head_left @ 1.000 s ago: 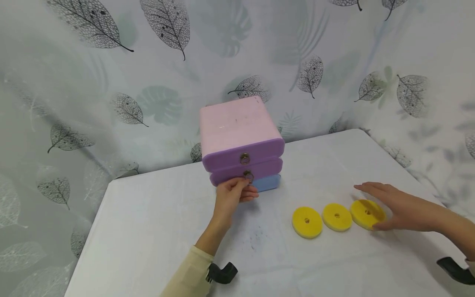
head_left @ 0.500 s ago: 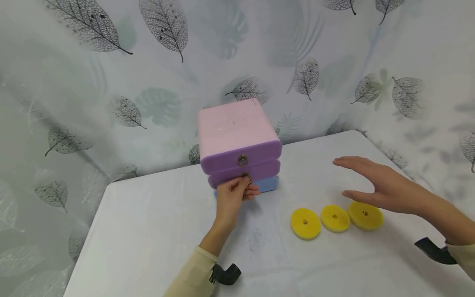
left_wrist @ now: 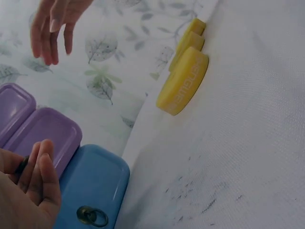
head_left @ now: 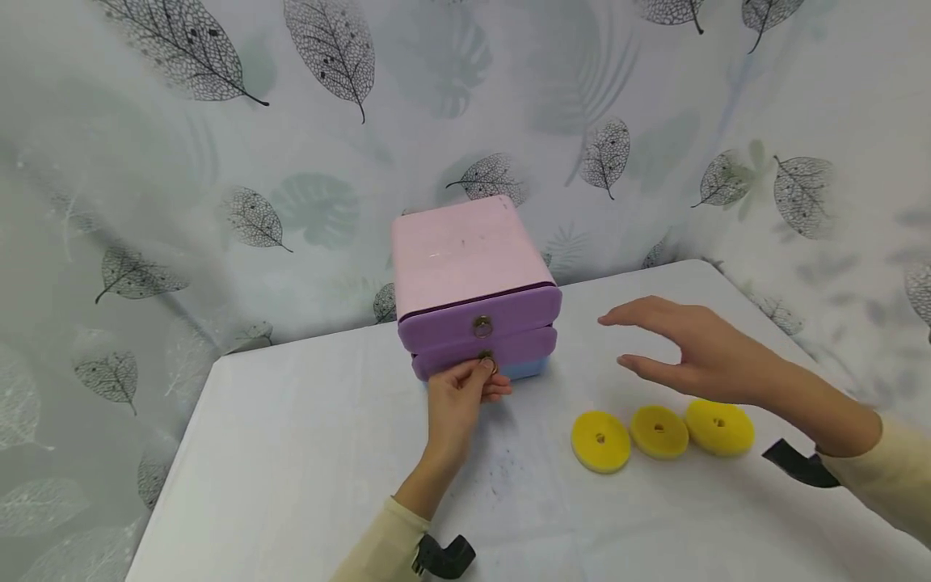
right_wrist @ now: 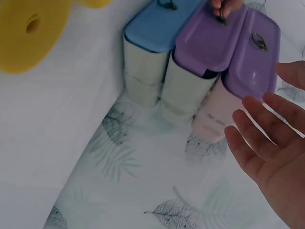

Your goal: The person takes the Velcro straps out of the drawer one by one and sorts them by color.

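Note:
A small drawer cabinet (head_left: 461,250) has a pink top, two purple drawers and a blue drawer (left_wrist: 102,167) at the bottom. My left hand (head_left: 457,408) pinches the ring pull of the middle purple drawer (right_wrist: 207,43) between thumb and fingers. A dark gap shows behind that drawer's front in the right wrist view. The top purple drawer (head_left: 436,330) also stands slightly out, with a thin dark line under the pink edge. To the right of the cabinet, my right hand (head_left: 698,352) is in the air, fingers spread and holding nothing.
Three yellow discs (head_left: 600,441) with centre holes lie in a row on the white-covered table (head_left: 291,461), below and right of the cabinet. A leaf-patterned cloth (head_left: 327,145) hangs behind the table. Black wrist mounts (head_left: 445,558) are on both sleeves.
My right hand has risen from the rightmost yellow disc and moved left toward the cabinet. A thin dark gap has appeared above the top drawer. My left hand keeps its pinch on the ring.

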`<action>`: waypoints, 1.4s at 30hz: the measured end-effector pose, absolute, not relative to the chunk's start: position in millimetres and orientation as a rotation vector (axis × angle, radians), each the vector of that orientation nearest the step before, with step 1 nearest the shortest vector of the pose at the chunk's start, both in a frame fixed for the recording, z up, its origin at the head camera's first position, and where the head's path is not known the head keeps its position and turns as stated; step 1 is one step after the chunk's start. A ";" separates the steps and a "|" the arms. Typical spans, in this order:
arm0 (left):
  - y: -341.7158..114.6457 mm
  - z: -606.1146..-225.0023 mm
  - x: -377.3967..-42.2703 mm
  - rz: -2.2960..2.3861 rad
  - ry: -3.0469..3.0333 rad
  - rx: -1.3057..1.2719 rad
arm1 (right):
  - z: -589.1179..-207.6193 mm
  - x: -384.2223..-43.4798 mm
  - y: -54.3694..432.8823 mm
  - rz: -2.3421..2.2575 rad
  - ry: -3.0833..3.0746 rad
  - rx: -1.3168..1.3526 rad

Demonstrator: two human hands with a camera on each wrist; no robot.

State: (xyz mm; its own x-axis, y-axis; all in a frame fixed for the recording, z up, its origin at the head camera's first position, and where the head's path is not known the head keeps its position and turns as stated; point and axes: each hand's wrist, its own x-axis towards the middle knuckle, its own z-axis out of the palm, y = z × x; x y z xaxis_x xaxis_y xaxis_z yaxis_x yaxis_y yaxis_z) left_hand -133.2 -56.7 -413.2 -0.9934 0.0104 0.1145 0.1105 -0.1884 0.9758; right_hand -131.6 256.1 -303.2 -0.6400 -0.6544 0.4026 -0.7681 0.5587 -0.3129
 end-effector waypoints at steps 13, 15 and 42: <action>-58.0 -414.7 -134.1 -2.342 -1.968 -0.211 | -314.9 -153.9 191.8 0.833 -2.604 1.484; -57.4 -413.7 -134.0 -2.338 -1.971 -0.220 | -314.0 -156.5 188.6 0.859 -2.583 1.489; -55.3 -413.5 -123.5 -2.336 -1.992 -0.193 | -309.7 -170.7 168.1 0.884 -2.576 1.519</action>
State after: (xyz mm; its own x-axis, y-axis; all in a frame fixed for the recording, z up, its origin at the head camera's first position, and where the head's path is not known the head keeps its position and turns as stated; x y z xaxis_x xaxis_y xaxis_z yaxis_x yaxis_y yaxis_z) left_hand -123.5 -55.3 -413.5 -0.9900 0.0314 0.1378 0.1312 -0.1598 0.9784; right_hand -170.7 168.1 -309.7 -0.5253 -0.7981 0.2950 -0.8112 0.3651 -0.4569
